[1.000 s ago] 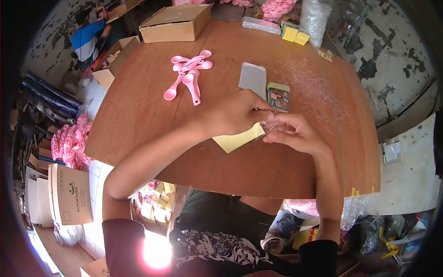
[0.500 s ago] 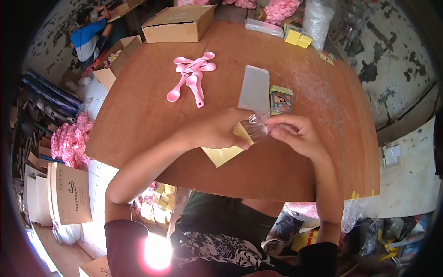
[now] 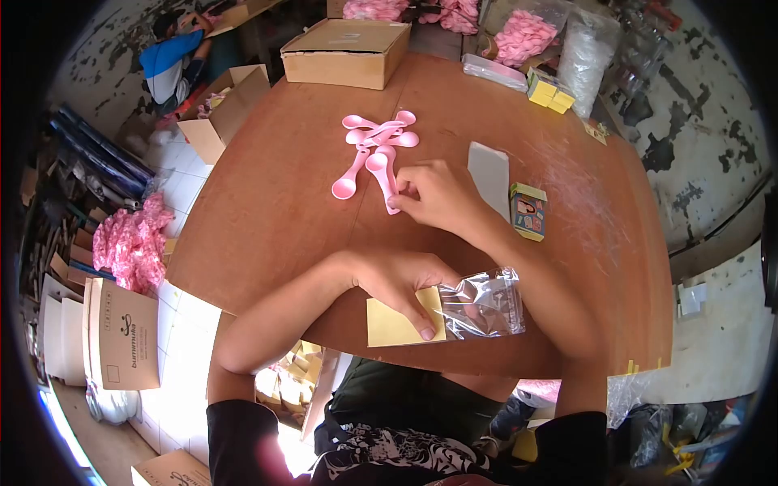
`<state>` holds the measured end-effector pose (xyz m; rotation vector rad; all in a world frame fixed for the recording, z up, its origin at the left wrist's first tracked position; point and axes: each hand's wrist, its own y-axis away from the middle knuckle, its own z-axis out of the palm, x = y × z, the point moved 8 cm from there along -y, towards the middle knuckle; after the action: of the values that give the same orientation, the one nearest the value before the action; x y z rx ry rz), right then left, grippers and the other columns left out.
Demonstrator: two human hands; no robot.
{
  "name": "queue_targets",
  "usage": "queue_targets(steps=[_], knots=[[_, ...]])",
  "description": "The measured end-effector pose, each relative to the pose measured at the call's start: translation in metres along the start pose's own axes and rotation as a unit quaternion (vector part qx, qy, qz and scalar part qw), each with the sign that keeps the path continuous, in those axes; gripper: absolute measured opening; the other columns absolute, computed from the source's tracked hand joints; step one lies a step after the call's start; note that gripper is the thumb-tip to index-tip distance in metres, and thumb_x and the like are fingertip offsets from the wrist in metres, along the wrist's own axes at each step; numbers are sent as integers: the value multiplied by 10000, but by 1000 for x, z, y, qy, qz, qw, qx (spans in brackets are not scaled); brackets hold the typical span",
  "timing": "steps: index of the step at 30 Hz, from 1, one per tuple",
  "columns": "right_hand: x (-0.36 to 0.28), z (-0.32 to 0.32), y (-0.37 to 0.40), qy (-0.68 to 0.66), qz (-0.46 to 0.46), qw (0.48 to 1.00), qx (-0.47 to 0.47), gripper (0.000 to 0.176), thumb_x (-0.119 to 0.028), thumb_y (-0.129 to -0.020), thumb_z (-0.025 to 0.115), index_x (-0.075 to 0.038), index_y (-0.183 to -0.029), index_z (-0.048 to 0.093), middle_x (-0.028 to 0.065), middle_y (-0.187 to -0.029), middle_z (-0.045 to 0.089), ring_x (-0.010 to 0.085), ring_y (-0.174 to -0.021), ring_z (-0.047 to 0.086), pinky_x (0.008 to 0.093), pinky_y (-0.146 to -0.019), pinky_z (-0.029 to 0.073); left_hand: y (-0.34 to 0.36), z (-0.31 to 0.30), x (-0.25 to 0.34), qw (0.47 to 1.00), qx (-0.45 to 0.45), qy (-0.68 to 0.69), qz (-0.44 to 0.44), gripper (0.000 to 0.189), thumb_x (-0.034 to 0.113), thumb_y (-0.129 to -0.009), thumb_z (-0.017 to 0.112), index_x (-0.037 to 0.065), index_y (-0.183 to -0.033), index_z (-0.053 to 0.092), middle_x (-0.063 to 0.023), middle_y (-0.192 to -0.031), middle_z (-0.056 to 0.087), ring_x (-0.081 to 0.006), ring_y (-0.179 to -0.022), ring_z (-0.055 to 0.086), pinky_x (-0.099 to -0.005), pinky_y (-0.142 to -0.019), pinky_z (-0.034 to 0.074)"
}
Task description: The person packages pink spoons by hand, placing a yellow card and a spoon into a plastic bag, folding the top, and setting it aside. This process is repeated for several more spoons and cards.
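My left hand (image 3: 401,279) is closed on a yellow card (image 3: 401,322) and a clear plastic bag (image 3: 490,304), near the front edge of the table. The card covers the bag's left part, and the bag's other end sticks out to the right. Farther forward, my right hand (image 3: 438,194) pinches the handle end of a pink measuring spoon (image 3: 381,174). That spoon still lies at the near side of a loose pile of pink spoons (image 3: 379,134). Beyond my right wrist lies a stack of clear bags (image 3: 489,174), with a small printed box (image 3: 528,212) beside it.
A closed cardboard box (image 3: 347,53) stands at the table's far left. Yellow boxes (image 3: 551,91) and a clear plastic roll (image 3: 589,53) are at the far right. Plastic scraps (image 3: 575,186) lie on the right side. A person (image 3: 174,61) sits beyond an open carton (image 3: 223,113).
My right hand has left the bag and reached forward to a spoon. My left hand has moved nearer my body with the card and bag. The view has shifted slightly.
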<state>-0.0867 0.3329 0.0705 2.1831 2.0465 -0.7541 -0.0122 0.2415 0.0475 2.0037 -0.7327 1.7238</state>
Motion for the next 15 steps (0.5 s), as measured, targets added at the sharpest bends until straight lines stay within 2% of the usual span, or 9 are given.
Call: queue_targets(steps=[1, 3, 4, 8, 11, 12, 13, 14, 15], knots=[[-9, 2, -5, -2, -1, 1000, 0, 261, -244, -729, 792, -32, -825, 672, 113, -730, 687, 276, -672, 670, 382, -612, 512, 1, 1, -1, 1000, -4, -8, -9, 582, 168, -734, 827, 14, -1243, 589, -94, -1192, 651, -181, -1127, 569, -319, -1006, 416], [-10, 15, -10, 51, 63, 994, -73, 308, -279, -689, 822, -36, -779, 654, 109, -689, 674, 286, -672, 667, 399, -614, 503, 2, 1, -3, 1000, -6, -14, -19, 588, 174, -730, 830, 15, -1243, 590, -97, -1189, 654, -184, -1123, 573, -320, -1005, 418], [-8, 23, -12, 64, 67, 991, -101, 335, -280, -667, 833, -30, -766, 634, 126, -686, 666, 308, -664, 657, 437, -628, 497, 2, 2, -2, 1000, -10, -12, -8, 605, 150, -723, 837, 20, -1258, 585, -87, -1206, 647, -171, -1099, 584, -317, -981, 437], [9, 37, -10, 31, 99, 990, -100, 263, -217, -682, 795, -27, -769, 634, 154, -671, 656, 333, -652, 651, 462, -648, 501, 4, 4, 5, 999, -19, -8, 44, 643, 115, -709, 848, 23, -1284, 575, -83, -1233, 635, -154, -1064, 603, -309, -950, 467], [14, 35, -3, 96, 71, 992, -28, 151, -133, -705, 716, -4, -754, 653, 183, -665, 652, 347, -639, 652, 460, -651, 511, 4, 7, 9, 999, -36, 6, 25, 651, 104, -710, 847, 24, -1293, 569, -86, -1241, 630, -148, -1067, 603, -310, -945, 474], [12, 27, 1, 61, 79, 995, 8, 125, -110, -712, 682, 6, -752, 661, 190, -672, 655, 361, -640, 650, 459, -654, 516, 6, 7, 4, 999, -31, 40, 0, 616, 168, -740, 834, 19, -1277, 572, -81, -1211, 626, -162, -1130, 560, -309, -1010, 410], [10, 19, 7, 27, 84, 995, 42, 111, -88, -719, 647, 17, -750, 668, 197, -678, 658, 375, -640, 648, 458, -657, 521, 7, 8, 6, 999, -35, 39, 2, 616, 168, -740, 834, 19, -1277, 572, -81, -1211, 626, -162, -1130, 560, -309, -1010, 410], [8, 6, 15, 32, 72, 994, 72, 124, -91, -739, 652, 26, -767, 678, 163, -637, 650, 287, -601, 656, 391, -613, 522, 8, 5, 9, 999, -19, 40, 13, 612, 159, -739, 834, 18, -1275, 574, -77, -1215, 622, -158, -1127, 559, -307, -1008, 411], [6, -6, 24, 35, 72, 994, 70, 124, -91, -739, 652, 26, -767, 678, 163, -637, 650, 287, -601, 656, 391, -613, 522, 9, 1, 12, 999, -1, 41, 25, 607, 150, -738, 833, 16, -1272, 576, -73, -1219, 618, -153, -1123, 558, -305, -1006, 412]])
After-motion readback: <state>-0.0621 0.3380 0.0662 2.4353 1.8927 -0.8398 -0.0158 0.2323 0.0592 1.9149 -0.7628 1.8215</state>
